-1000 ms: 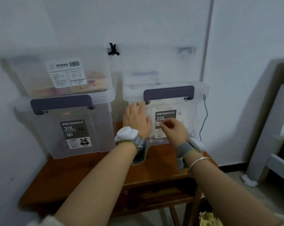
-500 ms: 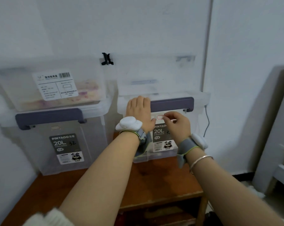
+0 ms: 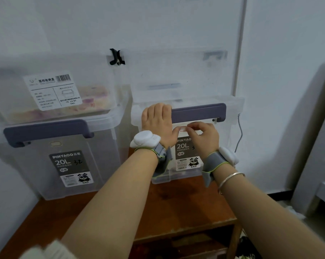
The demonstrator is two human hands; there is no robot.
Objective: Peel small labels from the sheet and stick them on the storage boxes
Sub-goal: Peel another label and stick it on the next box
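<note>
A wooden tabletop (image 3: pixel 176 212) stands against a white wall (image 3: pixel 176 21) and carries two clear storage boxes side by side along its back edge. The left storage box (image 3: pixel 68 161) sits toward the back left corner, with a purple handle and a dark "20L" sticker on its front; a shallower clear bin (image 3: pixel 51 94) with a white barcode sticker rests on its lid. The right storage box (image 3: pixel 197 146) stands toward the back right corner, also with a purple handle (image 3: pixel 199 112), and another clear bin (image 3: pixel 176 77) sits on top of it.

The left hand (image 3: pixel 157 124) lies on the upper front of the right box, fingers straight and reaching over the lid edge beside the handle, gripping nothing. The right hand (image 3: pixel 204 135) has its fingers curled, the fingertips pinching a small red-bordered label (image 3: pixel 183 128) against the box front just under the handle. Both wrists wear grey straps with white pods, and the right forearm carries a silver bangle (image 3: pixel 230 179).
</note>
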